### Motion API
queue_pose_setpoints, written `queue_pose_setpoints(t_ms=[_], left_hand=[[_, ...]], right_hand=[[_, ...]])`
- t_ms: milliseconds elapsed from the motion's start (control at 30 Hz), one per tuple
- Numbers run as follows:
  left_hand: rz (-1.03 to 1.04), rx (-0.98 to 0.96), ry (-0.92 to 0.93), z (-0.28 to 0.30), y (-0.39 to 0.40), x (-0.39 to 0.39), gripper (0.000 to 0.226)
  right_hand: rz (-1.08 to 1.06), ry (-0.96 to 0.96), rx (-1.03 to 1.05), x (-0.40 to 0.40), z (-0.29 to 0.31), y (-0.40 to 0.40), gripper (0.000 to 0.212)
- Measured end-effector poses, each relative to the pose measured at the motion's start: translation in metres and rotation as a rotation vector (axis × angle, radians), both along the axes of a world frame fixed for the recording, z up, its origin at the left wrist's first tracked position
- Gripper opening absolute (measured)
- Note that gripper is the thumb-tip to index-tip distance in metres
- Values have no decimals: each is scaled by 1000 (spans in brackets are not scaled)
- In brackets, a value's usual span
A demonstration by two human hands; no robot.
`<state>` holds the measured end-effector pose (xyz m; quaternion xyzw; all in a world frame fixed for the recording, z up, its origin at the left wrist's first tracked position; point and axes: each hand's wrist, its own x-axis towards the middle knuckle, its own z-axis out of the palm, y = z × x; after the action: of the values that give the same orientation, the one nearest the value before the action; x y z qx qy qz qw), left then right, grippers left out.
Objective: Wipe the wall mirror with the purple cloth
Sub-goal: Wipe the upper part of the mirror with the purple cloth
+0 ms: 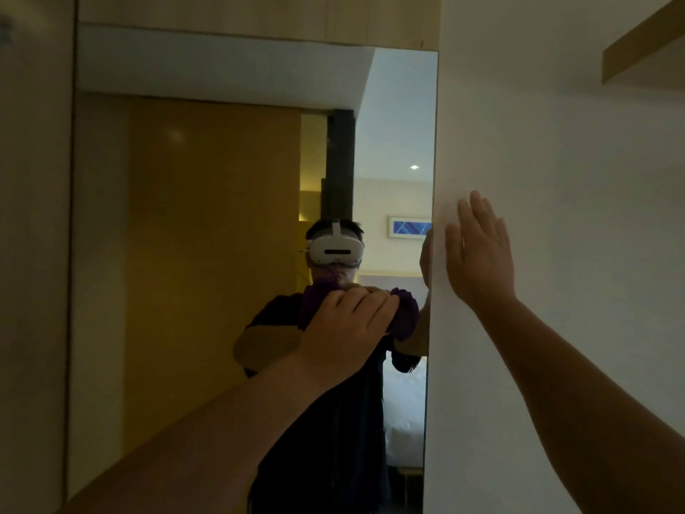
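Note:
A tall wall mirror (192,224) fills the middle of the head view, between a beige panel on the left and a white wall on the right. My left hand (344,324) holds the bunched purple cloth (406,315) against the glass near the mirror's right edge, fingers curled over it. Most of the cloth is hidden under the hand; a fold shows at the fingertips. My right hand (478,254) lies flat on the white wall just right of the mirror's edge, fingers straight and pointing up. The mirror reflects a person wearing a headset.
The white wall (574,179) runs along the mirror's right edge. A wooden shelf (645,50) juts out at the top right. A beige panel (33,254) borders the mirror on the left, and a wooden strip sits above it.

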<state>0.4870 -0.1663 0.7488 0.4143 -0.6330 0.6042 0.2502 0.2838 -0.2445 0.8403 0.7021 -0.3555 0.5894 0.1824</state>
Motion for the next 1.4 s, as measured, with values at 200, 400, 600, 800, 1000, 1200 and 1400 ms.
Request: queue_pose_setpoints(t_ms=[200, 400, 600, 800, 1000, 1200, 1400], left_hand=[[-43, 7, 44, -6, 46, 65, 40], [-66, 21, 117, -29, 104, 157, 42], [-94, 15, 192, -44, 139, 235, 50], [-140, -32, 147, -35, 150, 245, 45], [-174, -56, 128, -9, 140, 208, 45], [-153, -118, 116, 57, 105, 165, 46], [-105, -160, 215, 164, 65, 120, 49]], right_hand=[[133, 14, -68, 50, -24, 56, 63], [64, 169, -43, 135, -91, 84, 52], [95, 246, 48, 192, -149, 112, 61], [69, 216, 62, 197, -153, 114, 53], [-5, 211, 9, 179, -135, 99, 55], [-87, 136, -57, 142, -123, 66, 57], [-175, 166, -98, 97, -112, 26, 59]])
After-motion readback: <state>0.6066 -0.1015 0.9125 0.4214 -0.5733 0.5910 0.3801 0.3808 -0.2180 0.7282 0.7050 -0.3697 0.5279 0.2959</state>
